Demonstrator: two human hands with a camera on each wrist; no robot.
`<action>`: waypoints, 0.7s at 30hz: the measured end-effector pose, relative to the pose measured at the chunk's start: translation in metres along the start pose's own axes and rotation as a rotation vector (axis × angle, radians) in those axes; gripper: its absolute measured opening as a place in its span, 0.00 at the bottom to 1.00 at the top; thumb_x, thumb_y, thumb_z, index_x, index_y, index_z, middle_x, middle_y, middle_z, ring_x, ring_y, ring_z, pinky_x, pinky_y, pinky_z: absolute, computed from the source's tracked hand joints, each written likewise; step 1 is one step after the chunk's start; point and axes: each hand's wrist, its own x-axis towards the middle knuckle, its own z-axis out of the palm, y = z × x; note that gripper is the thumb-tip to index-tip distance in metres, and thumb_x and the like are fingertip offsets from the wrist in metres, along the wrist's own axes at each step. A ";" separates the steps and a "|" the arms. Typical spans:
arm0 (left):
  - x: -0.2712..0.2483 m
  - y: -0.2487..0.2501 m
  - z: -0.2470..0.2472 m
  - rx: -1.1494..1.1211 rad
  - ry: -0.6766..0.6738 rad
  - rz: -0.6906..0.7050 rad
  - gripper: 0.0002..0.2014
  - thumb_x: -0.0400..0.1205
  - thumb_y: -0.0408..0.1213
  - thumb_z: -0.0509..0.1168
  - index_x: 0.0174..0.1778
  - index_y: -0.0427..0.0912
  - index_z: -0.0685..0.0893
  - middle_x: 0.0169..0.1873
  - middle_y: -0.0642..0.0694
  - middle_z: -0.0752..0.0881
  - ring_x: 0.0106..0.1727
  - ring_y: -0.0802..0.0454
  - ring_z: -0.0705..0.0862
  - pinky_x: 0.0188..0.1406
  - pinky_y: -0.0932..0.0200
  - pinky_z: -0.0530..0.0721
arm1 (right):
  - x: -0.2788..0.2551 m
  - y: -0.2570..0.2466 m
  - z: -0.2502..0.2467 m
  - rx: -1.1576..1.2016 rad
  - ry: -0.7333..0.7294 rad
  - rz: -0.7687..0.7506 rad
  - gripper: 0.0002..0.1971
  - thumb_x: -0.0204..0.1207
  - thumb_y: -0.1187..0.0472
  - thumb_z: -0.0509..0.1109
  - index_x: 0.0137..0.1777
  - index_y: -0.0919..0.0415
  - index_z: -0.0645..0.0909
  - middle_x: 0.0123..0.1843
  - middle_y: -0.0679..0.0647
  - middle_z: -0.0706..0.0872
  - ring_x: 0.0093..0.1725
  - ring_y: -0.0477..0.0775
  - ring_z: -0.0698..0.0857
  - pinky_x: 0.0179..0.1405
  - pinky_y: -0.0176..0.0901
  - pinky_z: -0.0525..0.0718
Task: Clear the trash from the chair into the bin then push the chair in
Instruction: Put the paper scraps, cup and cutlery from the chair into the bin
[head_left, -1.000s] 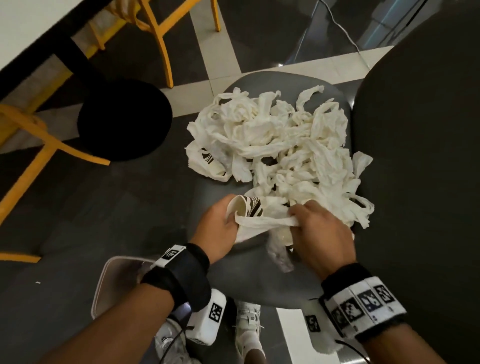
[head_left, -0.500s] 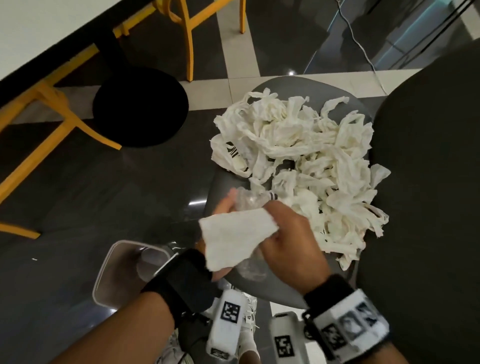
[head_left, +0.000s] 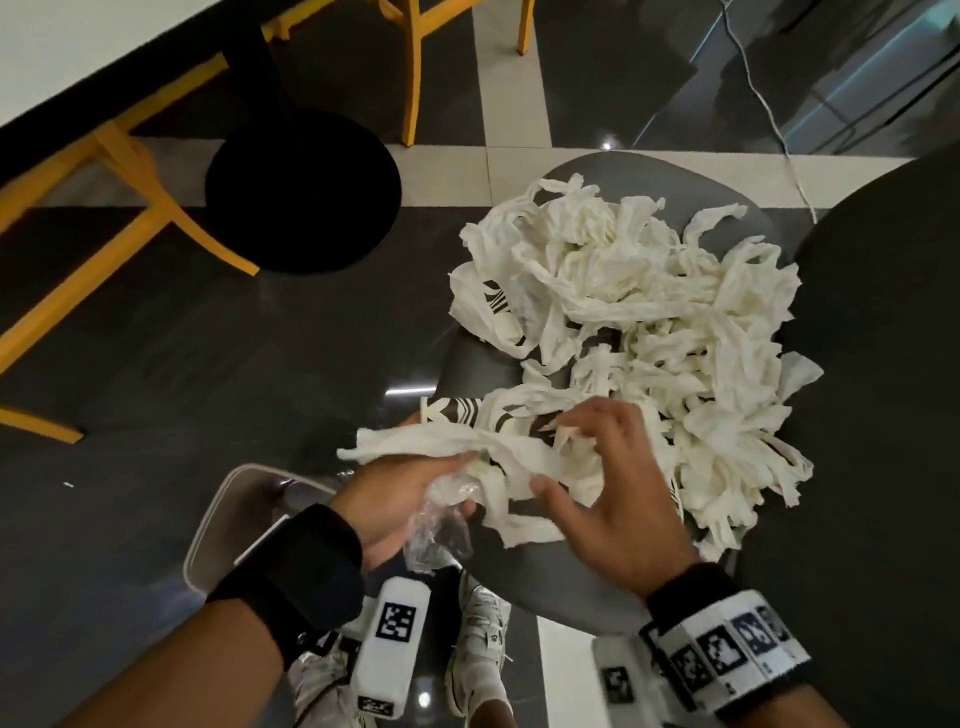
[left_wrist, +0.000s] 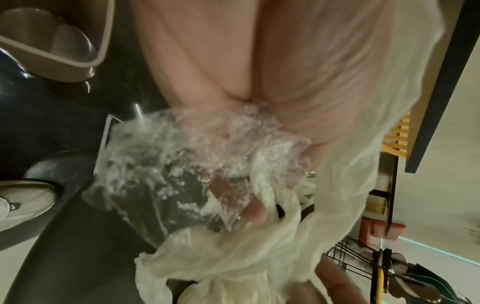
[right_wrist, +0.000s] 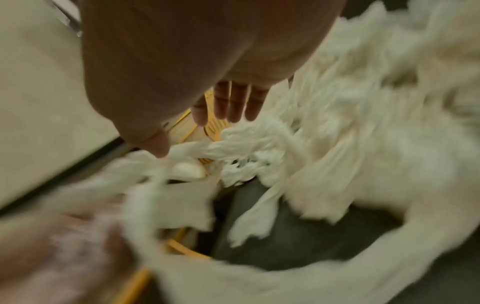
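On the near edge of the grey chair seat (head_left: 545, 577), the step in hand looks like gathering a first bundle of trash for the bin (head_left: 218, 519), which stands on the floor just left of the chair's near corner, below the left forearm. To do it well, I would judge it best to bunch the loose strips tight into one hand before lifting, since these long twisted tissue pieces tangle with the rest of the pile and could trail or drag neighbours off the seat. A short carry leftward from the chair to the bin should then be enough; several more handfuls seem needed, as most of the tissue pile (head_left: 639, 312) lies heaped across the far and right parts of the seat.

The left hand (head_left: 405, 499) is curled round a crumpled clear plastic wrapper (head_left: 441, 530) together with a bunch of white tissue strips (head_left: 431, 441); the left wrist view shows a fingertip pressed through the plastic (left_wrist: 254, 214). The right hand (head_left: 613, 493) is spread, fingers apart and fairly straight, lying on the tissue at the chair's near side; the right wrist view, though blurred, shows its fingers (right_wrist: 233, 102) extended over the strips and not closed round anything. A striped paper piece (head_left: 457, 410) lies just beyond the left hand at the seat's edge.
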 end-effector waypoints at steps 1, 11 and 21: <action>0.000 0.002 -0.001 -0.003 0.037 -0.008 0.15 0.79 0.30 0.72 0.61 0.32 0.84 0.50 0.35 0.92 0.46 0.43 0.91 0.41 0.49 0.88 | 0.002 0.013 -0.005 -0.174 -0.021 0.020 0.34 0.67 0.43 0.79 0.72 0.50 0.74 0.75 0.52 0.71 0.73 0.53 0.72 0.71 0.41 0.72; 0.015 -0.003 -0.033 0.469 0.161 0.130 0.19 0.74 0.41 0.80 0.58 0.48 0.84 0.48 0.37 0.91 0.49 0.36 0.91 0.48 0.39 0.90 | 0.010 0.097 0.005 -0.656 -0.403 0.235 0.18 0.77 0.60 0.69 0.67 0.55 0.78 0.58 0.56 0.80 0.55 0.61 0.84 0.44 0.50 0.85; -0.016 -0.014 -0.028 0.533 0.164 0.145 0.07 0.84 0.36 0.69 0.57 0.41 0.83 0.48 0.41 0.91 0.50 0.48 0.91 0.51 0.50 0.90 | 0.000 -0.007 -0.034 -0.210 0.022 -0.054 0.08 0.68 0.52 0.70 0.41 0.55 0.82 0.39 0.47 0.76 0.33 0.51 0.78 0.33 0.41 0.75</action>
